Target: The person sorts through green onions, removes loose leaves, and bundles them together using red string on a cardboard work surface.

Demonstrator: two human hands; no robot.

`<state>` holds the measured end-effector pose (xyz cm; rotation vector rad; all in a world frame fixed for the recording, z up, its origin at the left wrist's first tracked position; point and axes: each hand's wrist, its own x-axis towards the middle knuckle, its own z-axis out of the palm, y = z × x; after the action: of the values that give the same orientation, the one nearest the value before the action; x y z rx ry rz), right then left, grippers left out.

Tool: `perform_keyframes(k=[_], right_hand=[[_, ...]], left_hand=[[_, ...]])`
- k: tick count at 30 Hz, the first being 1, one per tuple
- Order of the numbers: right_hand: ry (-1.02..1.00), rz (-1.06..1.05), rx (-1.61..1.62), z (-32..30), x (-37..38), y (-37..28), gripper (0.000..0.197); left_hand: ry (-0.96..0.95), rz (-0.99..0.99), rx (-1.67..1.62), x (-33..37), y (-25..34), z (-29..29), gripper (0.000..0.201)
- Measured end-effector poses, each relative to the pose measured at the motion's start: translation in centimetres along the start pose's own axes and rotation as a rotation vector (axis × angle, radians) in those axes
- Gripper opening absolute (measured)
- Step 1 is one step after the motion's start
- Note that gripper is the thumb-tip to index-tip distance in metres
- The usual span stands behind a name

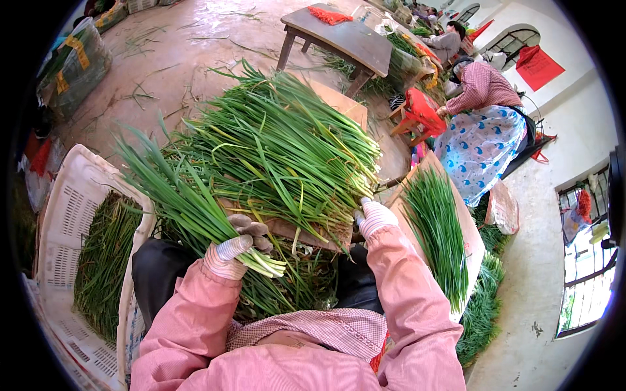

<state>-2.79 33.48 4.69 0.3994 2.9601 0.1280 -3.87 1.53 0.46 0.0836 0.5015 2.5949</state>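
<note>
My left hand (238, 247), in a striped glove with grey fingertips, is closed round a bunch of garlic chives (176, 195). The pale stem ends stick out to its right, and the leaves fan out to the upper left. My right hand (373, 216), gloved too, has its fingers drawn together at the stem ends of a large pile of garlic chives (274, 143). Whatever is between those fingers is too small to make out. The pile lies on a brown board (339, 104) in front of me. Loose leaves (287, 287) hang and lie below it by my lap.
At my left stands a white plastic crate (62, 234) holding greens. On the right, sorted chives (438, 228) lie on a board, with more bundles (482, 313) beneath. Ahead is a low wooden table (339, 39). A person (486, 98) bends over a red-covered stool (420, 111).
</note>
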Motion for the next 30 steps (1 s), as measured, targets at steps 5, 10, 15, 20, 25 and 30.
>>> perform_keyframes(k=[5, 10, 15, 20, 25, 30], right_hand=[[-0.113, -0.020, -0.129, -7.8, 0.9, 0.0, 0.030], [0.345, -0.181, 0.063, -15.5, -3.1, 0.4, 0.020], [0.431, -0.214, 0.412, -18.7, -0.6, 8.2, 0.016], [0.792, -0.233, 0.908, -36.8, -0.3, 3.6, 0.017], [1.028, -0.484, 1.002, -40.6, -2.5, 1.5, 0.020], [0.868, -0.375, 0.885, -26.4, -3.9, -6.2, 0.018]], left_hand=[[0.062, 0.009, 0.045, -0.4, 0.8, -0.5, 0.037], [0.078, 0.091, 0.114, -0.7, 1.4, -0.3, 0.041], [0.118, 0.028, 0.017, -0.2, 1.0, 0.7, 0.045], [0.094, 0.067, -0.037, -0.8, 1.8, -0.3, 0.048], [0.120, 0.029, -0.096, -1.0, 1.5, 1.0, 0.035], [0.129, -0.105, -0.240, -2.0, -0.3, 0.5, 0.030]])
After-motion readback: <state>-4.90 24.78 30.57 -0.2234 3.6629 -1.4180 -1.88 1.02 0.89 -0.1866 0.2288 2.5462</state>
